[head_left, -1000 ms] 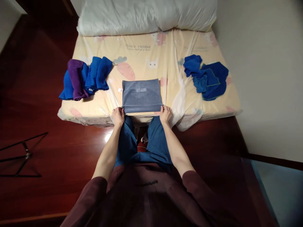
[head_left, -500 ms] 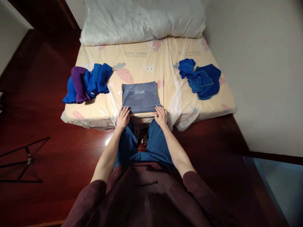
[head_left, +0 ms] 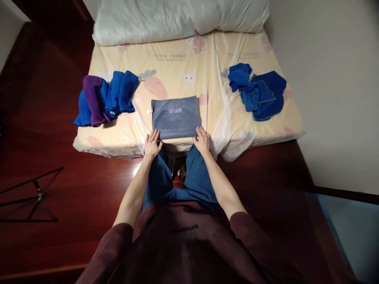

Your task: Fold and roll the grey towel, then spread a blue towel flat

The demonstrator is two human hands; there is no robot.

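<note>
Head view: left hand (head_left: 152, 146) and right hand (head_left: 202, 142) lie unclenched on near corners of grey cloth (head_left: 176, 118), only near edge folded.

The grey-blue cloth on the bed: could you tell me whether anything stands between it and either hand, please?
Nothing visible does. The left hand and right hand both rest their fingers on the near corners of the grey-blue cloth; the blue and purple cloths lie well off to the left.

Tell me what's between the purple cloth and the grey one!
Blue cloths, then patterned sheet and a small white tag beside the grey cloth, in the head view.
</note>
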